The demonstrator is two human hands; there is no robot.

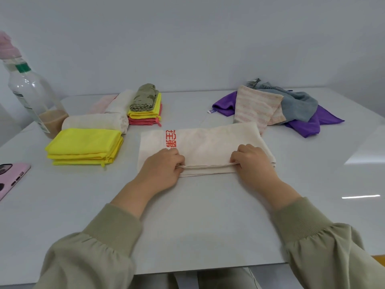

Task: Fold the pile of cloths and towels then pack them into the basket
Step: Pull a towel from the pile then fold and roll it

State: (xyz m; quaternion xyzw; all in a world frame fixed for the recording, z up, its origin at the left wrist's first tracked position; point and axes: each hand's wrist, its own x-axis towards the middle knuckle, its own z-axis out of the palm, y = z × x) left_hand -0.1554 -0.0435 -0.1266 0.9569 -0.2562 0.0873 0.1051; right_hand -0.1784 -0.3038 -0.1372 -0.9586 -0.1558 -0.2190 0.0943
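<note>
Hands, lower centre: 2, left hand (164, 165) and right hand (253, 161).
Cream towel with red characters (208, 142), centre: 1.
Yellow stack (84, 147), left: 3 folded layers; cloth count unclear.
Mixed stack (144, 116), upper centre: 1 olive cloth (143, 97) on yellow and coral layers, counts unclear.
Folded cream towels (94, 122), upper left: 2.
Pale pink towel (100, 104): 1.
Loose pile, upper right: at least 3, namely purple cloth (225, 103), pink-striped towel (256, 105), grey-blue towel (298, 105).
Bottles, far left: 2, clear bottle (31, 94) and pink-capped bottle (7, 46).
Phone (11, 176): 1.

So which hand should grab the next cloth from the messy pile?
Probably the right hand: the messy pile lies on its side, while the left hand would have to cross the towel both grip.
</note>
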